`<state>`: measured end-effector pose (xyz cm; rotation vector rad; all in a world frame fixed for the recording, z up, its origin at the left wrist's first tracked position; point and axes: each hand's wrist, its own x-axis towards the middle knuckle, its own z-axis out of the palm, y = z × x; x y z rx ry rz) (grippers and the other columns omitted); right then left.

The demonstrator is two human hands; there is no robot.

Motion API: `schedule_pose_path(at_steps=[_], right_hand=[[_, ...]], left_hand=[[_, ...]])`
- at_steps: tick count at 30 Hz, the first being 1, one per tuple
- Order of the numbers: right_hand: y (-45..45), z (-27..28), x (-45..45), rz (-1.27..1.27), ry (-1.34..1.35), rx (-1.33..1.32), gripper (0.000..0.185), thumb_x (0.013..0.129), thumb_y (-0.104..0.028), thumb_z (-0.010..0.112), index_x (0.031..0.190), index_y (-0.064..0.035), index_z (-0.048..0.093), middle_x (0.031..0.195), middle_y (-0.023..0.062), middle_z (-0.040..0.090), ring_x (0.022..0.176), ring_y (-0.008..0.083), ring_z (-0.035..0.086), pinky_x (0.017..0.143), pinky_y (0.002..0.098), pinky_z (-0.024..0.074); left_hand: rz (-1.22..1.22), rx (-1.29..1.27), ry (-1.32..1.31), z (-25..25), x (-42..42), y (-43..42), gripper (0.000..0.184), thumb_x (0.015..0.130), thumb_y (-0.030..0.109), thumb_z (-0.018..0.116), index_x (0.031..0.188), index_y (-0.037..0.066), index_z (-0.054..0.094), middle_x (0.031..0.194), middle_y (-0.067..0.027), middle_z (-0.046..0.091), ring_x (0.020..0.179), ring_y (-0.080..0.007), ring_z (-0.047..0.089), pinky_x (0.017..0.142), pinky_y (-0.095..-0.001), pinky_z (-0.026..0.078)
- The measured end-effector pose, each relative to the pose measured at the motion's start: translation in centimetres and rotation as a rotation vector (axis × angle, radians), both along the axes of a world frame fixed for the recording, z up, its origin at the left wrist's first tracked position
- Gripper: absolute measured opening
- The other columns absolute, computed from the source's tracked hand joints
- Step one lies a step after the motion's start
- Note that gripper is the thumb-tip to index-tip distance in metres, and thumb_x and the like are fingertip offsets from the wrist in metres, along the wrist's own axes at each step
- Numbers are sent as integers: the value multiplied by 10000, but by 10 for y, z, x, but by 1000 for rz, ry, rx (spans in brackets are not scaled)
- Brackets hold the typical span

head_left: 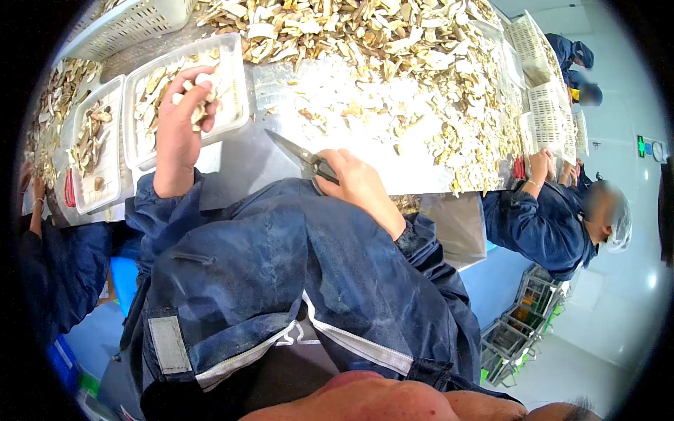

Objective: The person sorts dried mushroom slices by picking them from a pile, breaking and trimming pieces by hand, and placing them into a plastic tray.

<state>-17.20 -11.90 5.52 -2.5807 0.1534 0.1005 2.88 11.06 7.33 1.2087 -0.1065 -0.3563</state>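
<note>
My left hand [181, 116] is raised over a white plastic tray [242, 91], its fingers curled around several pale mushroom pieces [203, 79]. More sliced mushroom pieces [149, 91] lie in that tray. Near the table edge, my right hand [351, 184] grips a pair of scissors [293, 151] by the handles. Their blades point up and to the left, over the bright tabletop [242, 158], and look closed or nearly so. Part of the handles is hidden by my fingers.
A large heap of cut mushrooms [379, 35] covers the far table. A second white tray [105, 196] with mushroom pieces stands left. Perforated crates [140, 28] are at upper left and right. Co-workers in dark clothing sit left and right [540, 231]; red-handled tools [69, 188] lie near them.
</note>
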Motion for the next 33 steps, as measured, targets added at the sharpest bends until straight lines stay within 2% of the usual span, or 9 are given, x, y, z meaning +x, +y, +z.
schedule_pose_path(at_steps=[7,12,13,14,17,20,25,29,33], right_hand=[[-10,-2,38,98,-398,-96,336,837,-212,707,1144,-95,635,1017,115,612,993,311,616,812,400,507],[-4,-39,105,201,-698,-270,331,873,-257,675,1177,-128,646,1214,78,600,1170,277,546,996,441,408],[-12,-47,110,204,-683,-276,329,879,-268,666,1176,-130,645,1222,76,599,1183,276,541,1010,440,397],[-18,-56,113,208,-665,-280,327,884,-280,656,1176,-133,643,1230,74,597,1195,276,535,1024,439,386],[-36,-61,105,126,-615,-362,248,876,-249,623,1075,-103,650,1137,85,608,1141,285,550,1006,466,401],[-73,-64,76,-31,-500,-514,170,868,-203,586,962,-74,644,1033,91,608,1048,284,565,941,469,424],[-152,-68,15,-294,-365,-705,152,859,-191,588,917,-63,645,1020,109,610,997,299,575,898,460,428],[-177,-44,0,-461,-402,-596,237,885,-172,619,1072,-27,636,1107,164,604,1021,346,582,897,476,453],[-181,-23,51,-488,-544,-221,369,891,-133,635,1229,3,572,1172,216,580,1071,395,576,917,477,479]], left_hand=[[144,55,-5,-15,22,23,201,930,124,646,1119,54,656,837,-2,566,660,-80,537,487,-193,356],[187,275,-116,-23,36,18,195,928,168,679,1099,74,672,861,-1,568,673,-67,532,480,-194,343],[183,336,-138,-26,41,20,195,931,177,678,1099,78,673,865,-3,569,674,-62,530,477,-196,341],[143,407,-111,-31,47,28,205,931,183,671,1101,67,672,874,-17,581,737,-94,570,551,-245,426],[269,759,-517,-67,71,48,249,914,172,669,1128,44,661,875,-77,617,815,-183,621,694,-313,492],[368,949,-744,-50,55,38,301,893,184,674,1156,38,655,967,-139,650,924,-285,637,830,-361,493],[311,1185,-816,-45,50,28,386,891,250,683,1240,93,629,1150,-144,633,1039,-320,604,892,-406,473],[395,1378,-892,-41,41,19,493,898,325,672,1350,160,560,1241,-112,607,1149,-317,554,971,-491,414],[494,1400,-1100,-32,39,11,481,945,361,632,1343,97,575,1281,-151,593,1163,-343,549,1007,-450,405]])
